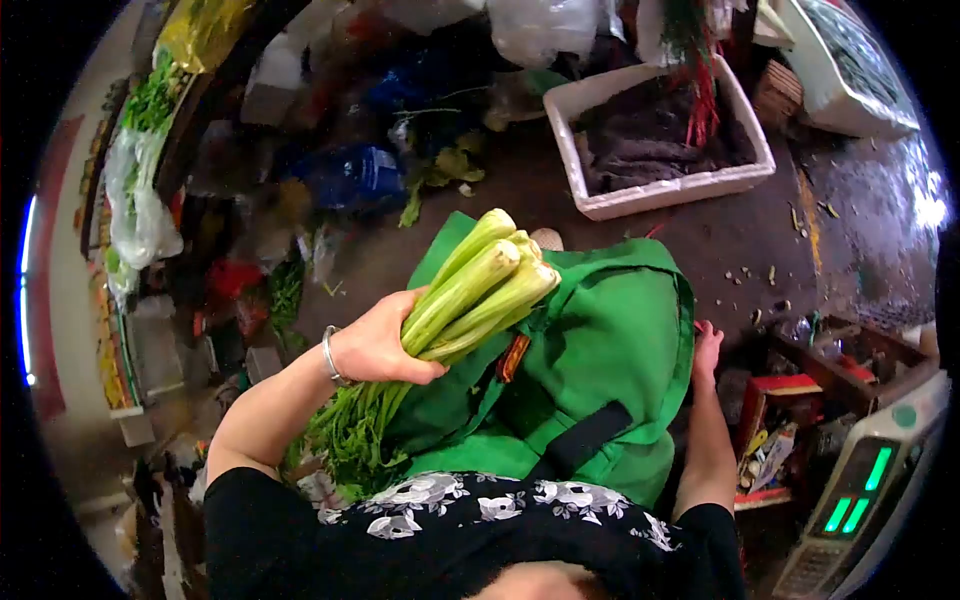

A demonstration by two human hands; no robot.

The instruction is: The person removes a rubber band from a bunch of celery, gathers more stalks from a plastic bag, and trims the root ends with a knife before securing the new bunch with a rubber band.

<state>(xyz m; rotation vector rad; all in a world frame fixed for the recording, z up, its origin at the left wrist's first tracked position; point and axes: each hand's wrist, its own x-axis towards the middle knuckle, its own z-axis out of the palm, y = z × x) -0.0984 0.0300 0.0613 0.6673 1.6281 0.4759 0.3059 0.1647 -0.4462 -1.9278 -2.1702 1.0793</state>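
Observation:
My left hand, with a bracelet at the wrist, is wrapped round a bunch of celery. The cut pale ends point up and away from me, while the leafy tops hang below the hand toward my body. Beneath the bunch, a green apron with a black strap covers my lap. My right hand hangs low at the apron's right edge. Its fingers are small in view and look loosely apart, with nothing seen in them.
A white foam box with a dark lining stands ahead on the wet floor. To the right are a wooden crate of odds and ends and a scale with a lit green display. Bagged greens line the left side.

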